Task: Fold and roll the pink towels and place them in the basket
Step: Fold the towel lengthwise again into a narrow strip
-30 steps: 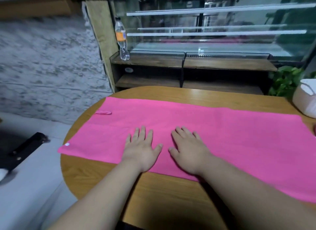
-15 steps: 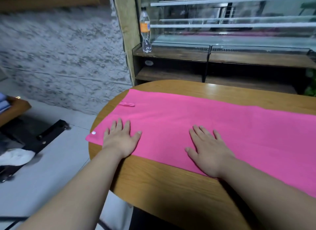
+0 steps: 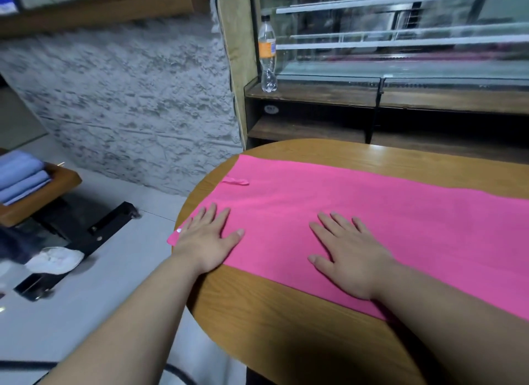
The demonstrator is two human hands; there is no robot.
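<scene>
- While both hands lie flat on it, the pink towel (image 3: 357,213) is spread in a single smooth layer across the rounded wooden table (image 3: 286,327). It runs from the table's left end out past the right edge of the view.
- The left hand (image 3: 206,241) presses palm-down on the towel's near left corner. Its fingers are straight and slightly spread, with the thumb out to the right, and it grips nothing.
- The heel of that hand sits right at the towel's near edge, where bare wood begins.
- The right hand (image 3: 349,258) also lies palm-down, further right on the towel and close to its near edge. Its fingers are straight and fanned toward the far left, and nothing is pinched or held.
- The two hands are well apart, with a stretch of flat pink cloth between them.
- A small pink hanging loop (image 3: 236,181) lies on the towel near its far left corner.
- A small white tag (image 3: 178,230) shows at the near left corner, just beside the left hand's little finger.
- Beyond the table stands a dark wooden shelf (image 3: 312,94) with a glass display case (image 3: 400,41) above it.
- A clear plastic bottle (image 3: 267,55) with an orange label stands upright at the shelf's left end.
- To the far left is a rough grey stone wall (image 3: 128,98).
- On the left, folded blue cloths (image 3: 20,175) rest on a low wooden surface (image 3: 43,201), and a crumpled white cloth (image 3: 55,260) lies on the floor.
</scene>
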